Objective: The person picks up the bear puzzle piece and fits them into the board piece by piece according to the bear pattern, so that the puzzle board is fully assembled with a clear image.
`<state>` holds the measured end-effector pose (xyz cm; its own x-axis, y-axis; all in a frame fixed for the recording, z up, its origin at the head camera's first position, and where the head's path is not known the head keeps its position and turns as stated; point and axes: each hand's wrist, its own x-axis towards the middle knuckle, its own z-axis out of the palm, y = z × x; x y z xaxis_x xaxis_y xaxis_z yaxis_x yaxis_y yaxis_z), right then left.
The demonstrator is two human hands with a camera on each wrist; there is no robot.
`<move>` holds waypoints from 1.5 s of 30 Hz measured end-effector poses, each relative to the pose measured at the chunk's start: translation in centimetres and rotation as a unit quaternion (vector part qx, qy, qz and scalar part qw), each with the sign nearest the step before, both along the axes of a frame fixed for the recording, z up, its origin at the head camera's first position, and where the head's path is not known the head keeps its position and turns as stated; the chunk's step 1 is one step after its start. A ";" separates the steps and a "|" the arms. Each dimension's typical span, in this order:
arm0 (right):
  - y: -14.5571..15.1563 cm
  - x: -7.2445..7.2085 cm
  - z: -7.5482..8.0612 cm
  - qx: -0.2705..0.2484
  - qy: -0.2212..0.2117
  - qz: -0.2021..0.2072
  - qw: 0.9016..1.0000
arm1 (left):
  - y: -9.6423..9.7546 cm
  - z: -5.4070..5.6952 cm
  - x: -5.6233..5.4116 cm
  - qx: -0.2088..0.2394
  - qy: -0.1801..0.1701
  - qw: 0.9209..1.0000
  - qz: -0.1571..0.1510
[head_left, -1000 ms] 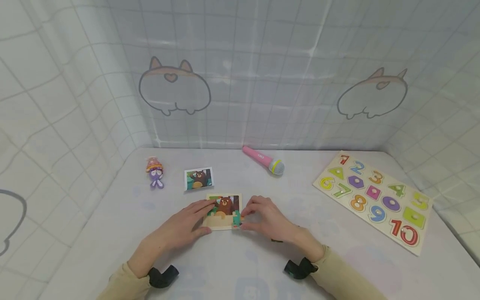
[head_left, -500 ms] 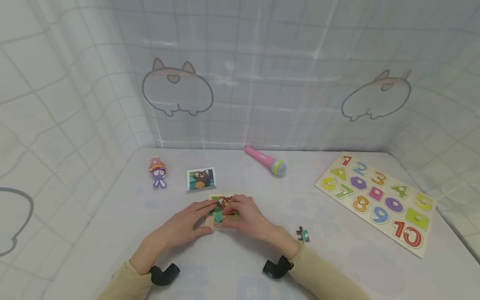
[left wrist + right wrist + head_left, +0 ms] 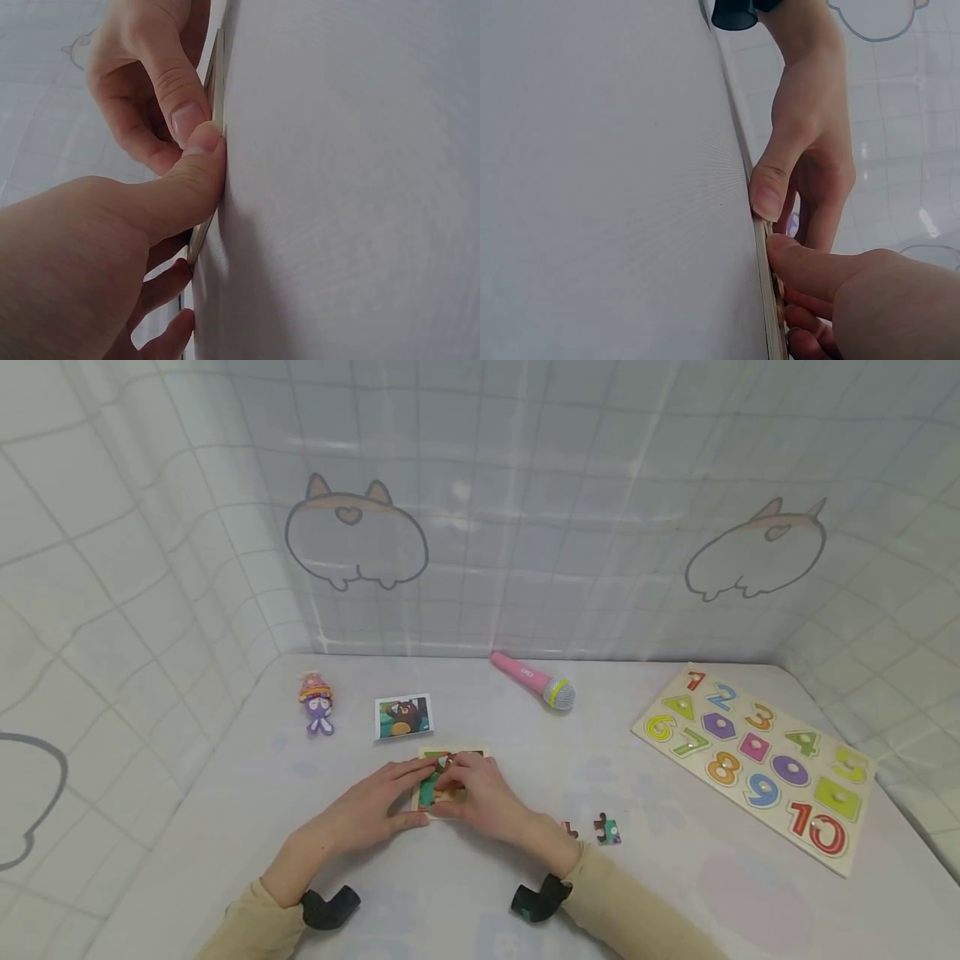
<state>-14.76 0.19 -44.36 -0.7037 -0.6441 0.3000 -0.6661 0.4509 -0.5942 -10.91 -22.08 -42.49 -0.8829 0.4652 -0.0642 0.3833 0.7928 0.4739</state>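
Note:
A small wooden bear jigsaw board (image 3: 477, 749) lies on the table in front of me, mostly covered by both hands. My left hand (image 3: 378, 802) holds the left side, thumb on its near edge and fingertips over the picture; the thumb also shows on the wooden edge (image 3: 219, 90) in the left wrist view. Over the lower part of the board, my right hand (image 3: 483, 793) has its fingers curled, thumb and fingertips pinching a puzzle piece at the near row. The piece is largely hidden by them. Teal picture (image 3: 427, 792) shows between the hands.
Two loose puzzle pieces lie right of my right wrist, one teal and brown (image 3: 608, 829), one (image 3: 570, 830) partly behind the sleeve. Behind are a bear picture card (image 3: 403, 717), a purple toy figure (image 3: 317, 703) and a pink microphone (image 3: 532, 681). A number board (image 3: 757, 760) stands right.
My right hand has moved left across the board with the teal puzzle piece, from its right side to its lower left. The loose pieces have come into view. My left hand stays put.

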 end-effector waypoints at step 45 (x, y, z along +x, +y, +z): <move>3.4 -2.9 1.6 0.061 -0.074 -0.042 0.995 | 1.2 1.0 0.0 -0.073 0.083 0.992 -0.067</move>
<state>-17.62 3.59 -42.76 -0.7873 -0.6062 0.1124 -0.5321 0.5760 -0.6205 -10.93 -20.86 -41.48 -0.8178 0.5755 0.0022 0.5530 0.7847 0.2799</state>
